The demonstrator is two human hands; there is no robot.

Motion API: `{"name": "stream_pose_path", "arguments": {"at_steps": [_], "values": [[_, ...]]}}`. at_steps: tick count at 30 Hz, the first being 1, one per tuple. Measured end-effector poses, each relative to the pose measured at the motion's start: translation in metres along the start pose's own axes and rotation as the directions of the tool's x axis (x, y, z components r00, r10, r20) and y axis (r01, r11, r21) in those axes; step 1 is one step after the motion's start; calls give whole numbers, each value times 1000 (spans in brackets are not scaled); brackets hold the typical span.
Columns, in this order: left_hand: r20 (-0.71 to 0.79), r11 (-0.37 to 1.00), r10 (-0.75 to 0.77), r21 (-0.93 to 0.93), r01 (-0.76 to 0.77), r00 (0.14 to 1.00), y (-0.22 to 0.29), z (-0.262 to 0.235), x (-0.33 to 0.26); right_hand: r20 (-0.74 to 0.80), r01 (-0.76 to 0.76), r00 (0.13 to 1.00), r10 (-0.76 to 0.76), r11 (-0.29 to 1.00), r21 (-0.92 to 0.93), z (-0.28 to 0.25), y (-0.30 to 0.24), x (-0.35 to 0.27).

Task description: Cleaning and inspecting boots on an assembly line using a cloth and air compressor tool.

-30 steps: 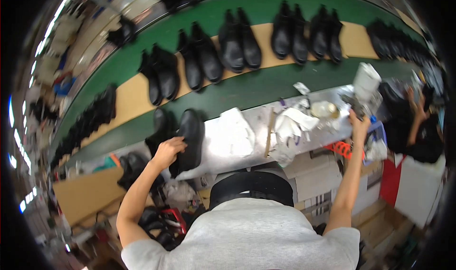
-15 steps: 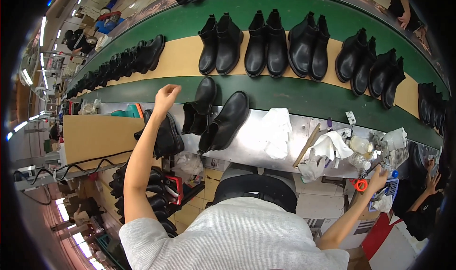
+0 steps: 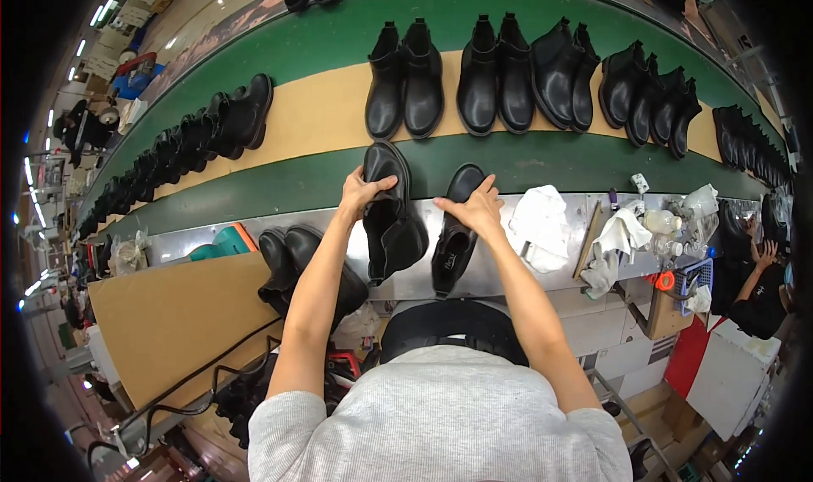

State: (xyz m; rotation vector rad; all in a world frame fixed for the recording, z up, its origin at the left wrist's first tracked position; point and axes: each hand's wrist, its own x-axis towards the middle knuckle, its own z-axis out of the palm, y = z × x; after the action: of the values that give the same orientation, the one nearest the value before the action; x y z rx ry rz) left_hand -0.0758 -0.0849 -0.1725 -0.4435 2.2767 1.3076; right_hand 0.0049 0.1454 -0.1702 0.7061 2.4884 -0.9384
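Observation:
My left hand (image 3: pixel 366 192) grips a black ankle boot (image 3: pixel 399 245) by its front part, the thumb on the upper. That boot is tilted, toe away from me, its shaft pointing back toward me. To its right, my right hand (image 3: pixel 476 208) spans the front of a second black ankle boot (image 3: pixel 451 257), thumb on one side and fingers on the other. This boot's opening faces up, and its lining shows. Both boots are at the metal bench edge (image 3: pixel 339 243), with their toes over the green surface. Another pair of black boots (image 3: pixel 290 257) stands left of my left forearm.
Several pairs of black boots (image 3: pixel 405 84) line the tan strip (image 3: pixel 318 101) beyond. White cloths (image 3: pixel 542 224), a wooden stick (image 3: pixel 589 241), clear bottles (image 3: pixel 662 222) and orange-handled scissors (image 3: pixel 666 280) lie to the right. A cardboard panel (image 3: pixel 178 321) is at left; a co-worker (image 3: pixel 762 291) sits far right.
My left hand has come down onto one boot. My right hand has left the bottles and scissors at the right and now holds the other boot. Both boots have been turned; the view has shifted.

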Motion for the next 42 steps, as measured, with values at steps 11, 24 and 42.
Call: {"name": "stream_pose_path", "arguments": {"at_steps": [11, 24, 42], "values": [[-12, 884, 90, -460, -86, 996, 11, -29, -46, 46, -69, 998, 53, 847, 527, -18, 33, 17], [234, 218, 529, -966, 136, 816, 31, -10, -102, 209, -398, 804, -557, -244, 884, -77, 3, -37], [423, 511, 363, -835, 202, 830, 25, -25, -82, 416, -238, 737, -533, 371, 897, -115, -7, -2]]}}
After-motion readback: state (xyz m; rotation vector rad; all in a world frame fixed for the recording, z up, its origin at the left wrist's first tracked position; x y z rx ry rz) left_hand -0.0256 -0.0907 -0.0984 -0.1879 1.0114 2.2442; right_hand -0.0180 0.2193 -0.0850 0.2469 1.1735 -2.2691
